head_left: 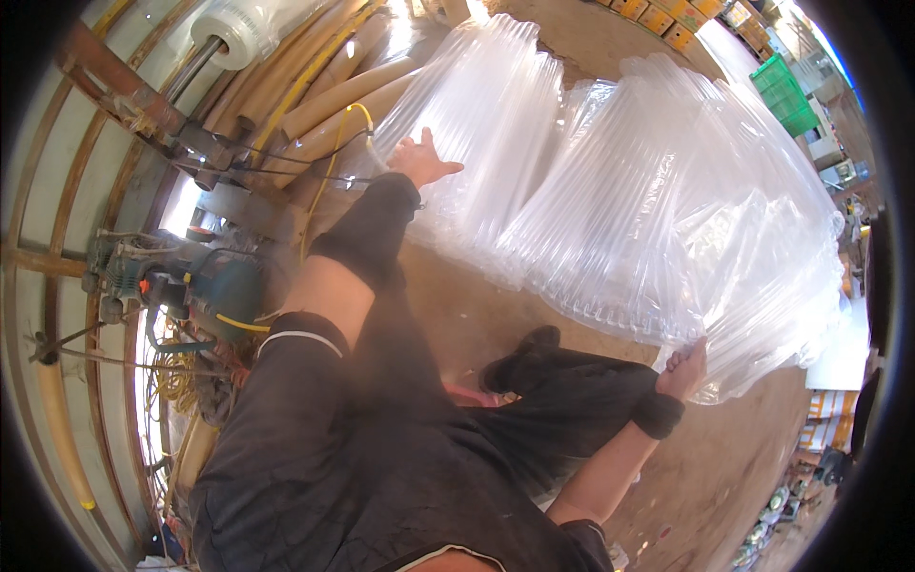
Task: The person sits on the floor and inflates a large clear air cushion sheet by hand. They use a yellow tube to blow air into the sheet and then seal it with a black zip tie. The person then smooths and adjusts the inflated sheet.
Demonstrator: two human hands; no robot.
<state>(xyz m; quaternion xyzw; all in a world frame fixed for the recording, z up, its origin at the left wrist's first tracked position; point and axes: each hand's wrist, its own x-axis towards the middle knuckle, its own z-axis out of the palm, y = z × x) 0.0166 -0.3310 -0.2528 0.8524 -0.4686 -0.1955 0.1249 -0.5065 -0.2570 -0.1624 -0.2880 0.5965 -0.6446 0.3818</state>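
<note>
Large bundles of clear plastic film [620,191] lie gathered in long pleats in front of me, fanning out toward the floor. My left hand [424,160] reaches out beside the left bundle [486,124], fingers spread, with nothing held; whether it touches the film I cannot tell. At the right, my right hand [684,369] has its fingers curled round the lower edge of the crumpled right-hand film [753,286]. Dark sleeves cover part of both arms.
Brown cardboard tubes [353,100] and a yellow hose [319,191] lie at the left. A green compressor-like machine [224,286] stands near the wall, below a white film roll [229,33]. Back right are a green crate [783,95] and several cardboard boxes [658,19].
</note>
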